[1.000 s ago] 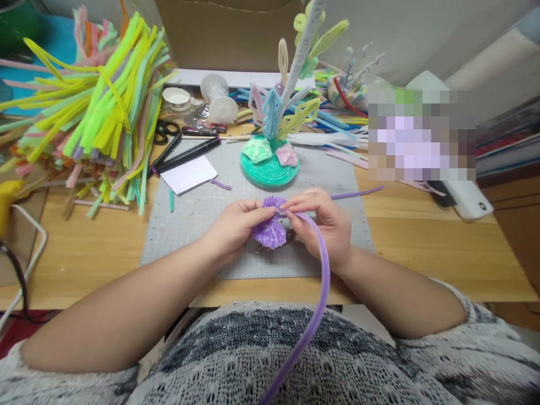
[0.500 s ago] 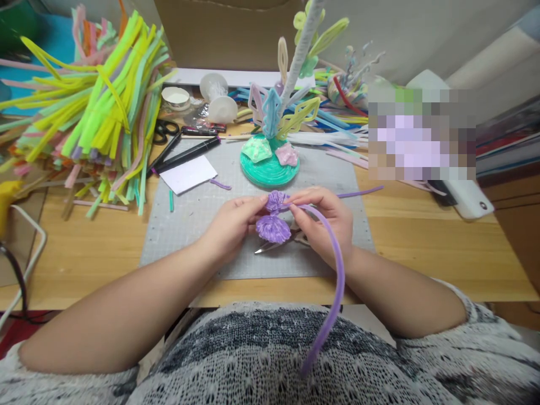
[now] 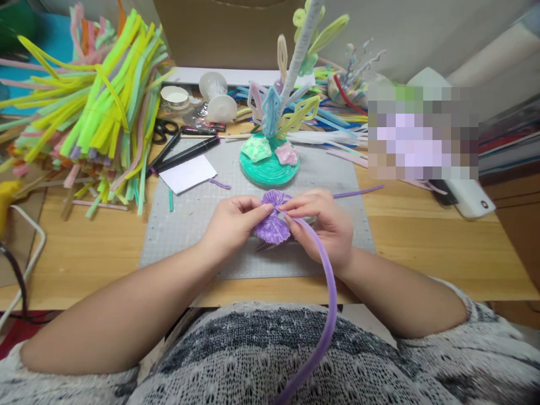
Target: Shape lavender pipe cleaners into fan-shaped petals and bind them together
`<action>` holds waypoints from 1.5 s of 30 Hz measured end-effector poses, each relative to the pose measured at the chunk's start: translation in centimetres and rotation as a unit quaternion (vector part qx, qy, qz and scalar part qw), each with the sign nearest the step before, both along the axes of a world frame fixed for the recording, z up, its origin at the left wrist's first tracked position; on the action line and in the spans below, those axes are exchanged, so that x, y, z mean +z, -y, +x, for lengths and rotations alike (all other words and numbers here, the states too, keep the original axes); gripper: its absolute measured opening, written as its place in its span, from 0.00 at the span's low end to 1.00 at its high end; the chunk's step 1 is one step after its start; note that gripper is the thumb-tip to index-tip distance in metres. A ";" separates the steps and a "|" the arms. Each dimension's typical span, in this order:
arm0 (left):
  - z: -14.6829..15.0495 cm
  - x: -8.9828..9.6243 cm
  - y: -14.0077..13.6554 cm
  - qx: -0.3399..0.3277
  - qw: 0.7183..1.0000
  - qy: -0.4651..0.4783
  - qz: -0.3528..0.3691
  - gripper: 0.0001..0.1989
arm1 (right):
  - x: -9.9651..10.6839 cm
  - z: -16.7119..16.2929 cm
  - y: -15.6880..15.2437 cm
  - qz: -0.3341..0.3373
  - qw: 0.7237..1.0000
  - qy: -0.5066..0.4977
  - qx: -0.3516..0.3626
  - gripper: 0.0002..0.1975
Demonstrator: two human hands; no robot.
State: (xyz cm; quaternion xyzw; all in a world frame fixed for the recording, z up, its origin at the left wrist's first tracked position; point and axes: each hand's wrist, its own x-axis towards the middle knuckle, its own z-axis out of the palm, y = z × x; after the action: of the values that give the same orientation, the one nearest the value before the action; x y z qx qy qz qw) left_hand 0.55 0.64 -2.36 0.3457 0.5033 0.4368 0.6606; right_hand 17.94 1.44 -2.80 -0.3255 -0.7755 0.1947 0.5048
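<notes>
My left hand (image 3: 236, 223) pinches the left side of a purple pipe-cleaner piece (image 3: 273, 228) made of two round, fan-like lobes joined at a narrow middle. Close against it on the right, my right hand (image 3: 323, 225) is closed on a long purple pipe cleaner (image 3: 329, 281), which curves down over my lap. A thinner purple stem (image 3: 358, 192) sticks out to the right behind that hand. Partly hidden below the purple piece, the metal tips of a tool (image 3: 264, 246) lie on the grey cutting mat (image 3: 185, 247).
Behind my hands stands a green coiled base (image 3: 270, 179) with pipe-cleaner shapes and a wrapped upright stem. Bundled pipe cleaners (image 3: 101, 112) fill the left. Black markers (image 3: 188, 154), white paper (image 3: 188, 174), scissors (image 3: 164, 130) and a spool (image 3: 218, 98) lie nearby. A blurred patch covers the right.
The purple piece has turned so both lobes face up more, with my left thumb over its middle. My right fingers have shifted to the middle, and the long pipe cleaner swings lower and left.
</notes>
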 end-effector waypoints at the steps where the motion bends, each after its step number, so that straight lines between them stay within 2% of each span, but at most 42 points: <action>1: 0.0 0.0 0.0 0.003 1.000 0.003 -0.001 0.12 | 0.0 0.0 0.0 0.014 1.000 0.010 0.003 0.08; 3: 0.1 0.1 0.0 0.008 1.000 0.005 -0.002 0.12 | 0.0 0.1 0.0 0.029 0.999 0.024 0.003 0.08; 5: 0.1 0.1 0.1 0.012 1.000 0.002 -0.003 0.11 | -0.1 0.1 0.0 0.016 1.000 0.019 -0.004 0.08; 7: 0.2 0.1 0.0 0.011 1.000 0.014 -0.004 0.11 | -0.3 0.0 0.1 -0.029 0.999 -0.009 -0.010 0.06; 11: 0.2 0.0 0.0 0.002 0.995 0.099 -0.024 0.09 | -0.5 -0.2 0.0 -0.124 0.988 -0.091 -0.018 0.04; 15: 0.3 0.0 -0.1 0.003 0.990 0.138 -0.042 0.09 | -0.5 -0.3 0.0 -0.128 0.985 -0.108 -0.038 0.05; 20: 0.2 0.1 -0.1 -0.029 0.988 0.146 -0.047 0.13 | -0.4 -0.3 0.2 -0.139 0.985 -0.093 -0.048 0.04; 22: 0.2 0.3 0.0 -0.028 0.987 0.151 -0.039 0.13 | -0.4 -0.3 0.1 -0.168 0.979 -0.104 -0.054 0.03; 25: 0.3 0.7 0.3 -0.028 0.989 0.145 0.004 0.20 | -0.1 -0.3 -0.2 -0.282 0.944 -0.169 -0.023 0.04; 28: 0.3 1.0 0.6 -0.090 0.989 0.104 0.062 0.24 | 0.1 -0.2 -0.6 -0.432 0.863 -0.255 0.059 0.07; 30: 0.2 1.1 0.6 -0.112 0.986 0.039 0.115 0.18 | 0.2 -0.2 -0.7 -0.519 0.801 -0.282 0.102 0.09; 31: 0.1 1.2 0.6 -0.102 0.984 -0.005 0.146 0.14 | 0.1 -0.2 -0.7 -0.552 0.774 -0.288 0.116 0.09; 34: -0.2 1.3 0.4 -0.057 0.975 -0.087 0.198 0.09 | -0.1 -0.3 -0.8 -0.616 0.721 -0.289 0.133 0.09; 37: -0.4 1.5 0.3 -0.086 0.989 -0.016 0.116 0.10 | -0.4 -0.2 -0.9 -0.634 0.702 -0.292 0.140 0.08; 40: -0.4 1.7 0.2 -0.106 0.992 0.059 0.037 0.12 | -0.5 -0.1 -1.0 -0.610 0.716 -0.302 0.156 0.10; 42: -0.5 1.8 0.1 -0.106 0.990 0.092 0.008 0.12 | -0.4 0.0 -1.1 -0.593 0.729 -0.293 0.178 0.10; 45: -0.6 2.0 -0.1 -0.120 0.985 0.124 -0.025 0.13 | -0.3 -0.1 -1.0 -0.586 0.733 -0.264 0.221 0.13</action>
State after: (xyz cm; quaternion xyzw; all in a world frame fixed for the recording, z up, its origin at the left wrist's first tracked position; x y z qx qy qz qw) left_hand -0.05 0.70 -0.39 0.3303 0.3834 0.3805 0.7740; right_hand 17.89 2.48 -3.11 -0.3116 -0.3932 0.7949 0.3412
